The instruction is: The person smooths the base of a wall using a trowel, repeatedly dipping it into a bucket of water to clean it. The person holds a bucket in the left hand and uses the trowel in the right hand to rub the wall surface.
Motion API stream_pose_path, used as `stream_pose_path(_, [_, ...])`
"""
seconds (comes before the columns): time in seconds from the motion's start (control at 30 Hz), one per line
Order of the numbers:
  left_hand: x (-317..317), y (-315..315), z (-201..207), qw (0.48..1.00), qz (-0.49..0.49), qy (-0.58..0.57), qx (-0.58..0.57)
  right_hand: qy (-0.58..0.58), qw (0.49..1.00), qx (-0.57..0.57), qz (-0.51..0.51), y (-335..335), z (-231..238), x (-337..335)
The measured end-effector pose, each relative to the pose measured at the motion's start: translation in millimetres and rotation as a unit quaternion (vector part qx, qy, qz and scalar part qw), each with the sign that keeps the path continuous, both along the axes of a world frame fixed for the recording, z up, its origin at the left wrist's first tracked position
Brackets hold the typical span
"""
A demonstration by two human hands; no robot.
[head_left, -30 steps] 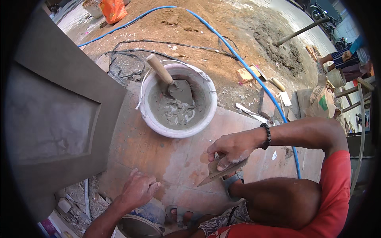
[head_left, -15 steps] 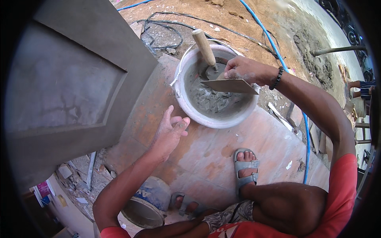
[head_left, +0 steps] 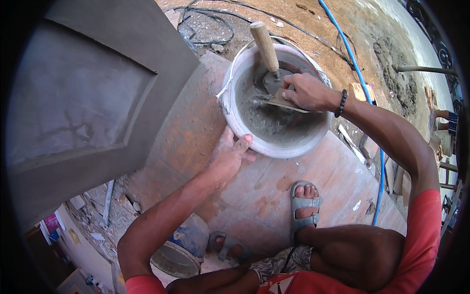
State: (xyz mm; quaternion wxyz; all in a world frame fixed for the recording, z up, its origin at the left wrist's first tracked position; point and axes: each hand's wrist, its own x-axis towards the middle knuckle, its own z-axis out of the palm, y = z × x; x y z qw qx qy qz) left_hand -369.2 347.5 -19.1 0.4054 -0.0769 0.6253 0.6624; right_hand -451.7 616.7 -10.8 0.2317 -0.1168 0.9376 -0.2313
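A round whitish bucket [head_left: 290, 151] stands upright on the tiles, with wet grey mortar [head_left: 264, 120] in its bottom and smeared up its inner wall. My right hand [head_left: 309, 92] is closed round the grip of a flat plastering trowel [head_left: 281, 103], whose blade sits low inside the bucket near the mortar. Behind it a second trowel with a thick wooden handle [head_left: 265, 46] leans in the bucket, its blade down inside. At the bucket's near left side my left hand [head_left: 229, 157] grips the rim, thumb near the edge; some of its fingers are hidden.
A grey plastered block with a recessed panel [head_left: 169, 63] rises on the left. Beside my left forearm a smaller bucket [head_left: 193, 235] lies tipped. A blue hose [head_left: 360, 73] and black cable [head_left: 215, 17] cross the dirt. Rubble and board scraps [head_left: 351, 142] lie right.
My left hand has moved up and right from free air to the bucket's rim. The trowel in my right hand has gone lower into the bucket. The view has shifted slightly.
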Motion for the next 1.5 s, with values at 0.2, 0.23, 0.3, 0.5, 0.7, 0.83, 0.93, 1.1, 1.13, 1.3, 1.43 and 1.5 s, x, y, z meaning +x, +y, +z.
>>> stream_pose_path(0.2, [-1.2,4.8,0.7,1.000,-0.005,-0.003,0.000,-0.058,0.997,-0.052,-0.004,-1.9,-8.3,6.5])
stream_pose_path(0.23, [-1.5,4.8,1.7,1.000,-0.008,-0.006,-0.005,-0.059,0.997,-0.049,-0.006,-4.0,-8.7,8.5])
stream_pose_path(0.3, [-1.4,3.5,1.6,1.000,-0.005,-0.012,-0.008,-0.058,0.997,-0.046,-0.010,-11.3,-8.1,10.0])
stream_pose_path(0.5, [0.8,4.6,7.0,0.999,0.007,0.012,-0.029,-0.103,0.991,-0.067,-0.046,-10.6,-12.0,8.1])
stream_pose_path(0.7, [1.6,6.9,-1.7,0.999,0.011,0.030,-0.029,-0.157,0.987,-0.039,0.020,-16.6,-7.9,9.6])
stream_pose_path(0.83, [4.4,6.9,-6.5,0.999,0.029,0.043,-0.004,-0.115,0.992,-0.046,0.039,-15.6,-20.3,13.0])
stream_pose_path(0.93, [3.9,6.0,-6.5,0.999,0.029,0.044,-0.008,-0.263,0.961,-0.059,-0.063,-15.6,-23.2,1.6])
stream_pose_path(1.1, [3.5,6.3,-9.6,1.000,0.015,0.023,0.001,-0.361,0.905,-0.157,-0.161,-0.7,-37.6,-4.5])
stream_pose_path(1.13, [4.6,7.7,-11.5,0.999,0.028,0.034,0.005,-0.373,0.895,-0.167,-0.179,3.2,-39.6,-5.8])
stream_pose_path(1.3, [5.3,3.3,-9.0,0.999,0.024,0.035,0.003,-0.479,0.784,-0.334,-0.212,25.1,-38.9,-13.8])
stream_pose_path(1.43, [5.0,-9.0,11.8,0.998,0.002,0.003,-0.057,-0.445,0.728,-0.464,-0.238,61.3,-18.0,-3.4])
stream_pose_path(1.5, [9.5,-25.0,16.4,0.999,0.004,0.007,-0.033,-0.410,0.722,-0.496,-0.254,72.2,-6.5,9.2])
